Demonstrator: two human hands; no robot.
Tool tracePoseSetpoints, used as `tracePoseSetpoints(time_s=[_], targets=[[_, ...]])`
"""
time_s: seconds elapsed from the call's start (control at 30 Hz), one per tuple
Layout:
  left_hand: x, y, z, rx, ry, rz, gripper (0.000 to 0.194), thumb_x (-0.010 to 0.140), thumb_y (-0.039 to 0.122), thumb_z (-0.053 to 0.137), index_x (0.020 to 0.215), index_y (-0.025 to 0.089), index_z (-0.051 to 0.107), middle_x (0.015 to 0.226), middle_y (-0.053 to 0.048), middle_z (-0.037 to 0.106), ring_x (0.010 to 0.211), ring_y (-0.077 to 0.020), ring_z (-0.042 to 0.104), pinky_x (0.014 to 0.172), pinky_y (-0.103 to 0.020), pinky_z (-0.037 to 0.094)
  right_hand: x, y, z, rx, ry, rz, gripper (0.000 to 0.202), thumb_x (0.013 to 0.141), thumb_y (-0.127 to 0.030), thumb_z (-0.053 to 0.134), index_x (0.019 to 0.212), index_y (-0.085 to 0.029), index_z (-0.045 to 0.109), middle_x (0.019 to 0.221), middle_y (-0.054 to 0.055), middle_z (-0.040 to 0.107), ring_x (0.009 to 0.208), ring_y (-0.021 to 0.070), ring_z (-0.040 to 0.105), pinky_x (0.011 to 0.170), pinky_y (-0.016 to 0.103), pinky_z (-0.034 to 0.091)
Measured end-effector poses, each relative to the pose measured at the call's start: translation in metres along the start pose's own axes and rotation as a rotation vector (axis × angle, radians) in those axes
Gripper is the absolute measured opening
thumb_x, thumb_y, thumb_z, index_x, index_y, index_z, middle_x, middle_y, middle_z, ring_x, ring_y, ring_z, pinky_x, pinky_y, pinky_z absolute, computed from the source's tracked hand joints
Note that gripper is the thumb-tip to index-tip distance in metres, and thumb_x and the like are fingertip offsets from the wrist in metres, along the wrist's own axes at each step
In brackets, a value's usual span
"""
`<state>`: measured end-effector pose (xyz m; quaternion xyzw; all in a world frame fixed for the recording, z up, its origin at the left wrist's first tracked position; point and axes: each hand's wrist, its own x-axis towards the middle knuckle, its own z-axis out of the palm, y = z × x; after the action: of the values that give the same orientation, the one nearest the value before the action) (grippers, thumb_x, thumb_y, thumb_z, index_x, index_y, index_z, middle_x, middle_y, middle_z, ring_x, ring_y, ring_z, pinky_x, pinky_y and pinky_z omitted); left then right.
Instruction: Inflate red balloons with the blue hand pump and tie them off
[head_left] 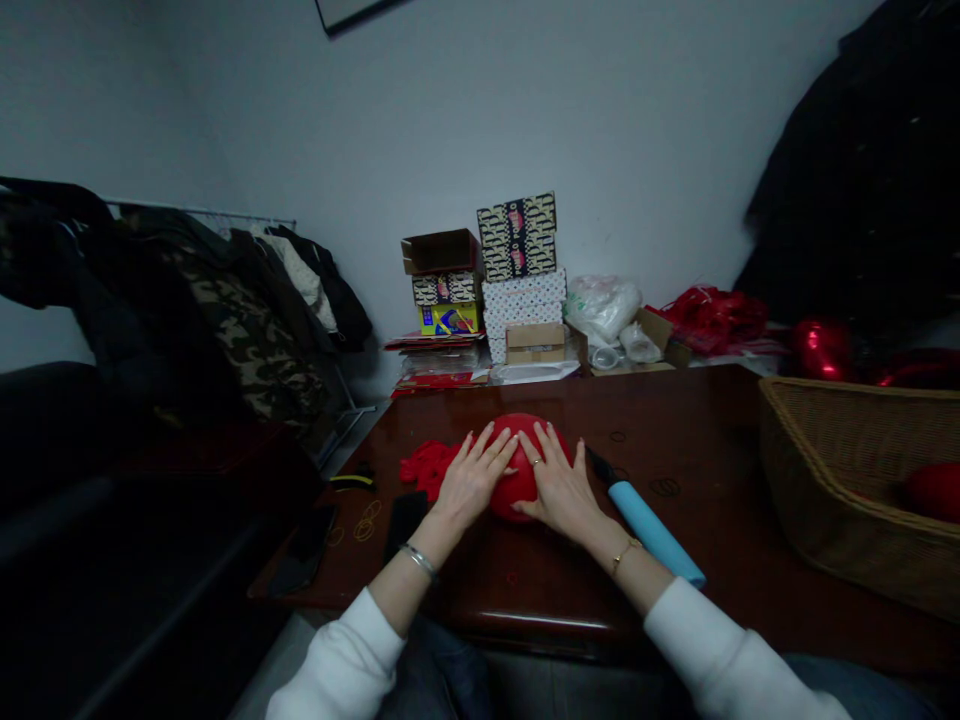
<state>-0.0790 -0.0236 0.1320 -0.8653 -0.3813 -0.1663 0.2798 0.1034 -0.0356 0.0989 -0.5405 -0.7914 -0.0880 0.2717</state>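
Apparently round, the red balloon (516,484); long axis, direction unclear.

We see a polished brown table (720,430); on it rest a red balloon (516,492), blue pump (654,533), wicker basket (814,485).

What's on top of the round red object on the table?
The left hand and right hand rest spread on the red object; its surface beneath them is covered.
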Motion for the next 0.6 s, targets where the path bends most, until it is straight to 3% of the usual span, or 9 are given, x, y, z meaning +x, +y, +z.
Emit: tracePoseSetpoints(time_s=[0.13, 0.4, 0.5, 0.6], targets=[[0.0, -0.004, 0.009, -0.059, 0.018, 0.02, 0.046, 0.093, 0.029, 0.042, 0.138, 0.019, 0.04, 0.138, -0.01, 0.047, 0.129, -0.0194, 0.041, 0.105, -0.038, 0.038, 0.001, 0.004, -0.003, 0.039, -0.026, -0.003, 0.103, 0.068, -0.041, 0.069, 0.146, -0.021, 0.006, 0.153, 0.016, 0.014, 0.141, 0.03, 0.003, 0.105, 0.067, 0.006], [0.007, 0.008, 0.011, 0.039, 0.036, -0.311, 0.042, 0.095, 0.028, 0.035, 0.13, 0.01, 0.05, 0.129, -0.018, 0.054, 0.115, -0.0237, 0.056, 0.093, -0.035, 0.049, -0.006, -0.004, 0.003, 0.1, 0.007, 0.049, 0.065, 0.082, -0.017, 0.044, 0.143, -0.016, 0.022, 0.151, 0.015, 0.023, 0.14, 0.0254, 0.015, 0.108, 0.061, 0.012], [0.009, 0.01, 0.011, 0.055, 0.006, -0.383, 0.044, 0.096, 0.03, 0.033, 0.131, 0.01, 0.049, 0.129, -0.019, 0.053, 0.115, -0.0249, 0.056, 0.084, -0.034, 0.054, -0.008, -0.014, 0.006, 0.123, -0.041, 0.025, 0.071, 0.079, -0.02, 0.043, 0.145, -0.011, 0.018, 0.152, 0.017, 0.016, 0.141, 0.0258, 0.01, 0.11, 0.057, 0.012], [0.01, 0.014, 0.009, 0.057, -0.031, -0.419, 0.044, 0.096, 0.029, 0.033, 0.133, 0.012, 0.047, 0.13, -0.018, 0.053, 0.112, -0.0247, 0.058, 0.076, -0.031, 0.056, -0.008, -0.022, 0.008, 0.103, -0.063, 0.031, 0.085, 0.075, -0.034, 0.051, 0.145, -0.007, 0.011, 0.153, 0.018, 0.007, 0.141, 0.0286, 0.001, 0.109, 0.058, 0.007]])
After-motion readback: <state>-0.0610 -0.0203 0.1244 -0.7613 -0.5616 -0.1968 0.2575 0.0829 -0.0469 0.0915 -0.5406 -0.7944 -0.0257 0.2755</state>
